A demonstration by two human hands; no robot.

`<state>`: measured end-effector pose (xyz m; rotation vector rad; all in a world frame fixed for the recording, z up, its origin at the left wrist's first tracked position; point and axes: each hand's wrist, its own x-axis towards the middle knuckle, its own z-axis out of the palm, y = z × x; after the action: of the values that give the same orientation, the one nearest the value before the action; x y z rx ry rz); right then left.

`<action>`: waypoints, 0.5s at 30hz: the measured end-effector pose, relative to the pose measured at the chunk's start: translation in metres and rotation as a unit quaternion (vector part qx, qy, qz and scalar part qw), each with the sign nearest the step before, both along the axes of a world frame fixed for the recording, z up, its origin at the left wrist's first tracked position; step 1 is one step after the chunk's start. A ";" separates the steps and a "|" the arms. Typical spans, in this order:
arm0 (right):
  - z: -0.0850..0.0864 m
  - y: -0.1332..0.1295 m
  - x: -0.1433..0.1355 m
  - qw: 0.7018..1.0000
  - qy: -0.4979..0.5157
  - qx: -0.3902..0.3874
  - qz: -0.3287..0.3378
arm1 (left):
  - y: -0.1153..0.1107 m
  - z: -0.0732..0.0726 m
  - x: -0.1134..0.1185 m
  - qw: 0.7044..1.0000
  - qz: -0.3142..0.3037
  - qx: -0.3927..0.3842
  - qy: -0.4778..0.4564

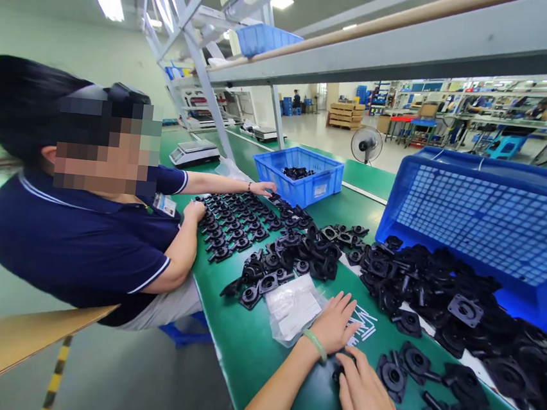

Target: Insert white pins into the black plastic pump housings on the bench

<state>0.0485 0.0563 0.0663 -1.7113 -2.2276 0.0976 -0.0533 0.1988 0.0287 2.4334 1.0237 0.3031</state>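
My left hand (335,325), with a pale green bangle at the wrist, lies palm down on the green tabletop with its fingers stretched out. Its fingertips are beside several thin white rods (364,323), partly covering them. A clear plastic bag (294,307) with a white paper in it touches that hand's left side. Below, my right hand (367,394) curls over a small black plastic part (336,373), mostly hidden under the fingers. Several black flanged housings (391,376) with stubby pipes lie loose to the right of it.
A large blue crate (480,170) lies tipped on its side, with a heap of black housings (466,310) before it. At left, a co-worker (82,232) reaches over rows of housings (232,227). Beyond are a blue bin (311,192), a scale (195,154) and an overhead shelf (365,56).
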 end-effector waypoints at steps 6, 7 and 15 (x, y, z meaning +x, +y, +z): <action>-0.024 0.009 0.010 0.996 -0.018 0.086 0.022 | 0.002 -0.009 0.000 1.000 -0.002 0.011 -0.012; -0.037 0.011 0.008 0.996 -0.037 0.077 0.018 | 0.001 -0.010 0.000 1.000 -0.001 0.014 -0.018; -0.042 0.014 0.025 0.995 -0.052 0.087 0.026 | -0.002 -0.010 -0.001 0.999 0.006 0.009 -0.040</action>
<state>0.0731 0.0698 0.0247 -1.5999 -2.2811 -0.1718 -0.0539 0.1966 0.0190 2.4117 1.0057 0.4134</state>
